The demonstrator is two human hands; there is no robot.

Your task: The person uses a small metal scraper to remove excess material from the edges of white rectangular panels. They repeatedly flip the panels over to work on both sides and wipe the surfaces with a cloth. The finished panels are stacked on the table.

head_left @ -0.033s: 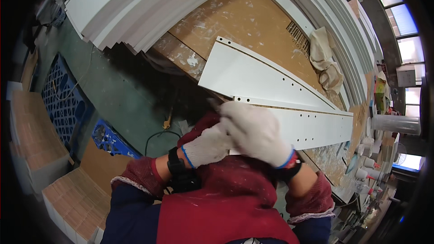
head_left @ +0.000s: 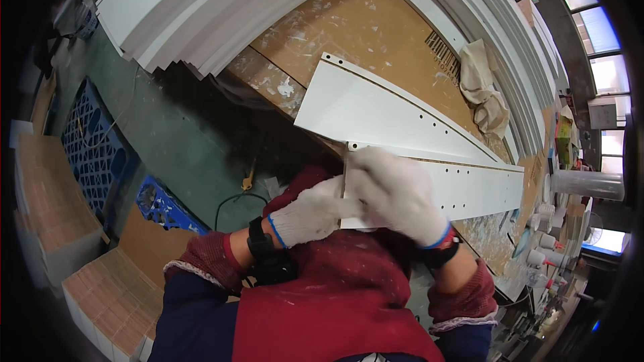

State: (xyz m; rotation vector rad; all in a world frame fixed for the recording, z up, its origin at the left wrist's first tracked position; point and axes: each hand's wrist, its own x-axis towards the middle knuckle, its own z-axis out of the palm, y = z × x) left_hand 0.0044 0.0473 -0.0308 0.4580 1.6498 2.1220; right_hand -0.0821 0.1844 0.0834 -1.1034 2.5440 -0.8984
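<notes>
At the near edge of the desk [head_left: 376, 33], just above a red apron, both gloved hands meet on the end of a white panel [head_left: 469, 184]. The left hand [head_left: 310, 213], in a white knit glove with a blue cuff, is closed against the panel's near corner from below. The right hand [head_left: 396, 194] lies curled over the same end from above, so both are equally close. From there the panel's long axis runs away to the right, flat on the desk, smooth and painted, with small drilled holes. A second white panel [head_left: 376, 110] lies just beyond it, tapering rightward. Farther right, a crumpled beige rag [head_left: 484, 90] rests on the paint-spattered brown board.
</notes>
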